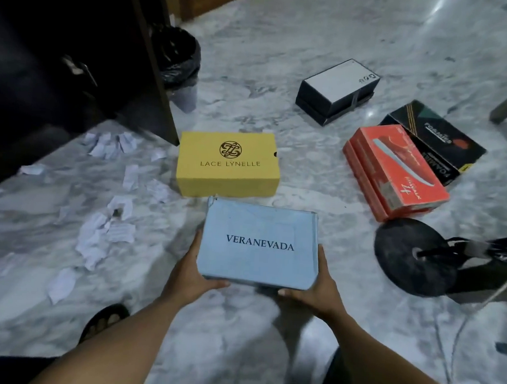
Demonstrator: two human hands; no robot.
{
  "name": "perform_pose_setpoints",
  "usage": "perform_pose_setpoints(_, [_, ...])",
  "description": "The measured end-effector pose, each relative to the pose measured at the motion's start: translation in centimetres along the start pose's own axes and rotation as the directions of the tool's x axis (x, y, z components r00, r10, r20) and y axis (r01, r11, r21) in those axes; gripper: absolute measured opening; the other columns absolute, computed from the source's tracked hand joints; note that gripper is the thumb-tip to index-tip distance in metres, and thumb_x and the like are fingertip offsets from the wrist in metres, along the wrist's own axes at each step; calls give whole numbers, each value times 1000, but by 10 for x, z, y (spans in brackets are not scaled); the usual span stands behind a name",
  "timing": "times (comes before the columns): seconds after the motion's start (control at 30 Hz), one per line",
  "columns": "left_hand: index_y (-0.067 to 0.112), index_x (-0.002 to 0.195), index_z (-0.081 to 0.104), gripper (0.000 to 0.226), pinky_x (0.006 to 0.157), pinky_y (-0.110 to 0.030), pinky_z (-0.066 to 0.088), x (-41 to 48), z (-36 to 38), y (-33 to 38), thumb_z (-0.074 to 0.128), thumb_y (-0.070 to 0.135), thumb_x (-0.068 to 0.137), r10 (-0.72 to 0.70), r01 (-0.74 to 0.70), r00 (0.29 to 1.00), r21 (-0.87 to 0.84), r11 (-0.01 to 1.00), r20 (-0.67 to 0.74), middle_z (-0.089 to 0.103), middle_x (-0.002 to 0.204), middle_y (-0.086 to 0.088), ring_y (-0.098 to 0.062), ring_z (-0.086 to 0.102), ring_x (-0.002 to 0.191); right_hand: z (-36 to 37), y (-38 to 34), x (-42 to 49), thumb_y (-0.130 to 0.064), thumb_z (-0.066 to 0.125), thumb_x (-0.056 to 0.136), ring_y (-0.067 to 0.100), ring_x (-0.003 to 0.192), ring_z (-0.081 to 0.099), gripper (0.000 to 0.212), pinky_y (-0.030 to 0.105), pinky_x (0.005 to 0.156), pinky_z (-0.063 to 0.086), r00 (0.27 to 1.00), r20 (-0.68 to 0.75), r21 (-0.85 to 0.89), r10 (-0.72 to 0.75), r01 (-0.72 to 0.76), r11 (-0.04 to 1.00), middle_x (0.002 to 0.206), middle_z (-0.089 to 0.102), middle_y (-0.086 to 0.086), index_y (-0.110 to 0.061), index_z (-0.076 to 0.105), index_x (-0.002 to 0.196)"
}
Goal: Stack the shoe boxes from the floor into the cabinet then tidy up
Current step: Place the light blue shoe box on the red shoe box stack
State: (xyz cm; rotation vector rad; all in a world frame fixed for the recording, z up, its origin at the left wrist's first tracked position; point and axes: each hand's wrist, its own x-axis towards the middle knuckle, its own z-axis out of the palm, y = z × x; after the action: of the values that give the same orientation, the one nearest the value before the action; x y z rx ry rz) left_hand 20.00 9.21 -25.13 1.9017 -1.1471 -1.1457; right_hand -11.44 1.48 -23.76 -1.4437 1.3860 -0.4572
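The light blue shoe box (258,245) is nearest, gripped at its sides by the left hand (197,266) and right hand (315,286), fingers curled under it. Just beyond lies the yellow box (227,164); farther right sit the red box (394,170) and two black boxes (337,90), with the dark cabinet (62,64) far left.

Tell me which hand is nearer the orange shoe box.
Right. The right hand grips the blue box's right side, below-left of the orange shoe box; the left hand is on the far side.

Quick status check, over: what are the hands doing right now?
Both hands, left and right, gripping the blue Veranevada box. Four boxes left on floor, yellow Lace Lynelle box nearest. Paper scraps litter the cabinet side.
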Motion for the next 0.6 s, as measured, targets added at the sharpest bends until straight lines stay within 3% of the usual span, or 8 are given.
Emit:
perform_pose_setpoints(0.1, [56, 152, 12, 142, 98, -38, 54, 2, -7, 12, 100, 50, 40, 7, -7, 1000, 7, 1000, -8, 57, 133, 32, -2, 55, 125, 1, -5, 2, -50, 98, 44, -1, 121, 55, 138, 29, 95, 50, 1000, -25, -15, -5, 4, 1000, 128, 57, -36, -47, 13, 152])
perform_pose_setpoints(0.27, [71, 134, 22, 125, 82, -35, 56, -6, -32, 55, 97, 58, 35, 87, -81, 992, 61, 995, -89, 63, 115, 33, -7, 62, 109, -1, -44, 2, -55, 96, 44, 3, 122, 56, 139, 34, 98, 51, 997, -46, -17, -65, 64, 998, 131, 58, -28, -49, 9, 152])
perform_pose_setpoints(0.47, [64, 142, 19, 128, 82, -38, 55, -33, -94, 107, 92, 61, 36, 165, -121, 958, 191, 974, -236, 65, 118, 21, -22, 62, 114, -1, -123, -5, -56, 96, 47, 8, 121, 59, 129, 46, 93, 55, 966, -47, -60, -254, 251, 966, 130, 59, -26, -48, 19, 150])
perform_pose_setpoints(0.6, [66, 138, 25, 124, 81, -39, 57, -62, -146, 127, 92, 64, 34, 207, -158, 917, 169, 973, -339, 68, 113, 24, -16, 65, 105, 9, -189, -18, -46, 98, 49, 3, 112, 61, 117, 43, 89, 58, 925, -35, -64, -378, 375, 925, 118, 62, -30, -51, 28, 143])
